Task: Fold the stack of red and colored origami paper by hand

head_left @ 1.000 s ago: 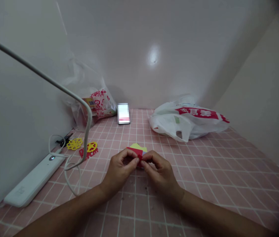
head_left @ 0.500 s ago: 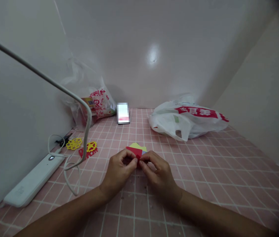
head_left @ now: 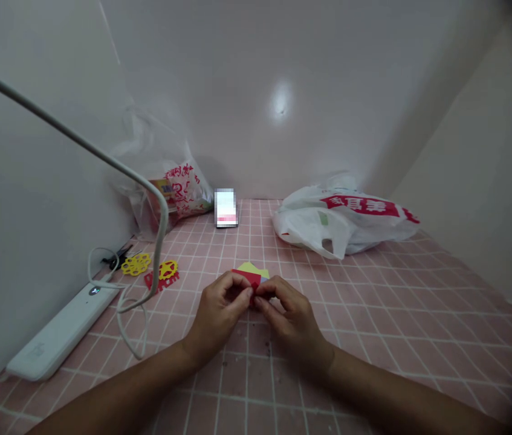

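My left hand (head_left: 220, 305) pinches the near left part of a small piece of red paper (head_left: 247, 277) between thumb and fingers. From the other side my right hand (head_left: 288, 308) grips the same paper, its thumb and fingertips almost touching those of the left. The lower part of the red paper is hidden by the fingers. Just behind it, yellow paper (head_left: 252, 267) shows, with a bit of pale blue at its right edge. Both forearms come in from the bottom of the view.
Left lie a white power strip (head_left: 63, 332) with a looping cable (head_left: 161, 241), yellow cut-out shapes (head_left: 136, 264) and a red lettered piece (head_left: 161, 281). A lit phone (head_left: 225, 208) stands at the back between a clear bag (head_left: 187, 187) and a white plastic bag (head_left: 314, 220).
Less of the red paper's face shows; it has tilted or folded slightly between my fingertips. Both hands have hardly moved.
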Motion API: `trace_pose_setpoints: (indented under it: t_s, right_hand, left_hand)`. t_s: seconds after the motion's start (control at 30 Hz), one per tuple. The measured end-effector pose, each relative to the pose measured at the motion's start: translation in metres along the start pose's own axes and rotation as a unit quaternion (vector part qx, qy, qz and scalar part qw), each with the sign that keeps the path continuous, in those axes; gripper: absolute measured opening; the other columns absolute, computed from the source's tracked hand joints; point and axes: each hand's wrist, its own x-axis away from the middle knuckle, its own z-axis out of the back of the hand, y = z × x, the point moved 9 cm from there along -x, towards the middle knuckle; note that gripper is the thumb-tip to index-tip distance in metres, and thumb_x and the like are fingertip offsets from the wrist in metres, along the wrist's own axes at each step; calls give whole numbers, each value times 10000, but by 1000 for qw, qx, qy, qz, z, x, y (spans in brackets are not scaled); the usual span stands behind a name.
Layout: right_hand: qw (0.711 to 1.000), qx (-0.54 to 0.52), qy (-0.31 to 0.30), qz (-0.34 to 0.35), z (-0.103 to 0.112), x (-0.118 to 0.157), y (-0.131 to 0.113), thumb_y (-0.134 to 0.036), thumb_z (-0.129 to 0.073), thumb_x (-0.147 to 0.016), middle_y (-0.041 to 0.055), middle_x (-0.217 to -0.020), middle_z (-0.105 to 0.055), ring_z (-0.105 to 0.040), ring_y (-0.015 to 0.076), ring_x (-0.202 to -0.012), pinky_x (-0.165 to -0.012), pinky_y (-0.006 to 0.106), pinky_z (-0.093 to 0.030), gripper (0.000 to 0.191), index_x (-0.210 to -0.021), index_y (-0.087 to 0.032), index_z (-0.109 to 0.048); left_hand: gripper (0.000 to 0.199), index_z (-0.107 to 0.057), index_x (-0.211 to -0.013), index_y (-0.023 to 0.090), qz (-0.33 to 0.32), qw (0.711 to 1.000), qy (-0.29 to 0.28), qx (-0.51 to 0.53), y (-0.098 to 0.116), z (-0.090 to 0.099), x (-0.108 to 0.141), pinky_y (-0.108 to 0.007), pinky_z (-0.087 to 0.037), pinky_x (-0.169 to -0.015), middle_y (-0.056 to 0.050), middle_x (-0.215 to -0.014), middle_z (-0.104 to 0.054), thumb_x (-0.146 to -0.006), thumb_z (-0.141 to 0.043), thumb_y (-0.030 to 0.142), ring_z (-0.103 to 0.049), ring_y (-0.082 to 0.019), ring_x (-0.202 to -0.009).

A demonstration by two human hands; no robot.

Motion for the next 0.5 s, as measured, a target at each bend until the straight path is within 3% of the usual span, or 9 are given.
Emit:
trace_pose_setpoints:
  t_s: [0.23,0.33,0.5]
  right_hand:
    - [998,-35,17,-43,3,2,10,-188,-572,-895,22,-814,-605,-579,169,-746,-688,296,-476,58,-849,-212,-597]
    - [996,-63,24,-57,4,2,14,-195,-580,-893,21,-823,-617,-589,168,-759,-692,289,-484,40,-861,-215,-597]
    - [993,-84,23,-78,2,3,20,-234,-590,-895,24,-817,-614,-595,168,-744,-684,290,-505,36,-867,-213,-601]
  left_hand:
    - [132,-645,-958,173,21,992,-44,114,-4,-10,3,-285,-512,-778,-43,-918,-668,-880,-600,270,-625,-166,-849]
    - [242,-629,-1026,189,10,996,-31,88,-3,-9,5,-313,-527,-821,-54,-999,-672,-798,-699,231,-641,-186,-901]
    - [245,-584,-1079,215,-15,999,6,48,-3,-3,8,-293,-543,-787,-29,-956,-656,-843,-645,188,-643,-158,-868]
